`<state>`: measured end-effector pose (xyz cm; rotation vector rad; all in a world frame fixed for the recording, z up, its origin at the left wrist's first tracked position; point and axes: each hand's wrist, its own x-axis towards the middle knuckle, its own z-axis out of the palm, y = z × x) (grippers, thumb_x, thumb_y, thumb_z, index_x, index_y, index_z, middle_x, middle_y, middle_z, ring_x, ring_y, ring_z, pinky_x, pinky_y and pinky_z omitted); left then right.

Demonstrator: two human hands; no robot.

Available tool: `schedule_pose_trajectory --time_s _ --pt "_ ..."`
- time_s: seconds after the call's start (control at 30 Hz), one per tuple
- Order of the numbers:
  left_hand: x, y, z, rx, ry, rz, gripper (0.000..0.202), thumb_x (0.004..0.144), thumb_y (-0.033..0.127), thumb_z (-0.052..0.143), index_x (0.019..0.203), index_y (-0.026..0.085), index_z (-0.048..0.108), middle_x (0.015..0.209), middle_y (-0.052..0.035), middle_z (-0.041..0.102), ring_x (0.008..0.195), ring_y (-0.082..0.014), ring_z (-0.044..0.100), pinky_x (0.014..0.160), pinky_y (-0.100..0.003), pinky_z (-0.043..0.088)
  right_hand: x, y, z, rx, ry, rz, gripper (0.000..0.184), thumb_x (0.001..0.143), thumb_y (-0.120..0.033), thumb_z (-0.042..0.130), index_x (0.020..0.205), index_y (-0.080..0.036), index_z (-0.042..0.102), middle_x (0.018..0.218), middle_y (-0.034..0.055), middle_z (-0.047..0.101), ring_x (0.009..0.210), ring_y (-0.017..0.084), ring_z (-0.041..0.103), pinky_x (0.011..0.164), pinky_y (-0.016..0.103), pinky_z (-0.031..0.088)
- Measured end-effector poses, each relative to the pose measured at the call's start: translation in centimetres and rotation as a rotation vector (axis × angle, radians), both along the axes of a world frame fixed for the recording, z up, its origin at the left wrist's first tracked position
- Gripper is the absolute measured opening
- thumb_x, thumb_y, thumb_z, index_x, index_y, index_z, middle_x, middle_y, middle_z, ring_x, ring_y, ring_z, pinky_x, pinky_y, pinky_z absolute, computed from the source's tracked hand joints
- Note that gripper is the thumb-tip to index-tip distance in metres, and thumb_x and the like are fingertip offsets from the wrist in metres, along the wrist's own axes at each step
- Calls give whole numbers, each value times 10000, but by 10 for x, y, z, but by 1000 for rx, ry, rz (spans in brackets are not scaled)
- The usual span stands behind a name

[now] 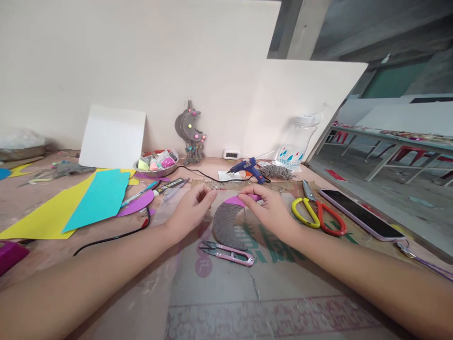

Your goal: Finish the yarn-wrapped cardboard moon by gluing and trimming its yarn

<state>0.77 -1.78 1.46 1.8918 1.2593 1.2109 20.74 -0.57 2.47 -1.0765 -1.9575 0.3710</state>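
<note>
Well in from the right edge of the tabletop (31, 198), the right hand (271, 208) has its grip clamped on the grey-wound crescent (226, 224) by its bare purple end; whether the left hand (189, 208) pinches anything cannot be told. Snug, even turns, laid side by side, seem wisest.

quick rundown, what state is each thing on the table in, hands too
crescent: mostly covered in grey, purple end bare
right hand: pinching the purple end
left hand: fingers curled, hold unclear
pink snips: unheld, blades apart
scissors: lying unheld
phone: face up, screen dark
bottle: upright, lid on
glue gun: unheld
clock: showing digits
</note>
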Motion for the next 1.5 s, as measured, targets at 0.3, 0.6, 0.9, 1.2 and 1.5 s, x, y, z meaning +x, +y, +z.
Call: schedule_pose_trajectory --time_s 0.3,0.6,0.9,1.2,1.5 --pt "4 -6 5 79 122 -77 269 832 323 503 1038 211 634 876 -18 664 803 -146 574 747 -265 440 2 1 -3 18 35 -10 154 823 -299 530 783 -193 634 734 11 644 687 145 565 644 259 434" --pt "5 -9 5 97 153 -89 176 819 289 524 898 207 659 813 -3 665 753 -139 567 713 -265 436 2 -2 -1 46 43 -12 136 827 -283 533 788 -198 631 748 11 642 706 147 562 667 261 430" --pt "5 -4 -3 52 12 -73 262 800 298 548 1052 231 576 811 2 622 746 -131 564 698 -258 441 2 -1 -2 28 61 -4 136 826 -287 536 786 -197 630 752 8 649 710 144 573 665 256 438" --pt "4 -8 3 18 86 -100 145 809 315 530 835 191 601 774 2 614 732 -127 555 686 -248 436 1 0 -3 27 59 -7 133 826 -297 543 795 -199 628 780 11 660 747 153 586 704 270 444" --pt "5 -6 3 -86 -27 -52 320 818 443 487 901 173 638 701 -5 592 622 -119 519 545 -222 404 6 -5 8 262 -27 -15 113 836 -279 545 824 -214 638 795 18 665 734 152 589 693 281 445"
